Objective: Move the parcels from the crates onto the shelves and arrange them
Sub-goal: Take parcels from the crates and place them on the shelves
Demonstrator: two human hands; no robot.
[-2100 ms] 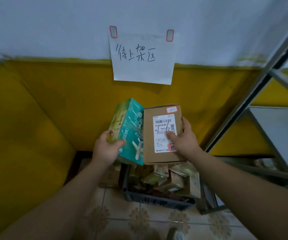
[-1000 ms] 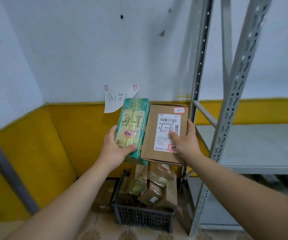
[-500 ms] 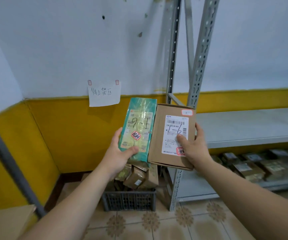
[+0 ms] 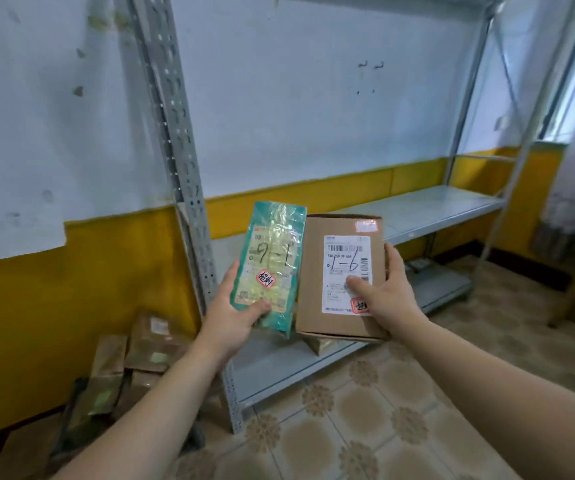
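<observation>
Facing grey shelves [image 4: 428,206] on a yellow-banded wall [image 4: 313,98], the left hand [image 4: 232,318] grips a green pack [image 4: 272,261] and the right hand [image 4: 384,294] a box [image 4: 313,271], both unshelved, with more parcels [image 4: 154,344] left in the crate [image 4: 67,431].

The right hand's [image 4: 388,294] thumb covers part of the cardboard box's [image 4: 317,278] shipping label [image 4: 346,258], whose fine print is unreadably small. The left hand's [image 4: 232,322] thumb hides a bit of the green packet [image 4: 274,258]. The box conceals most of a parcel [image 4: 320,345] on the lower shelf [image 4: 279,368].
</observation>
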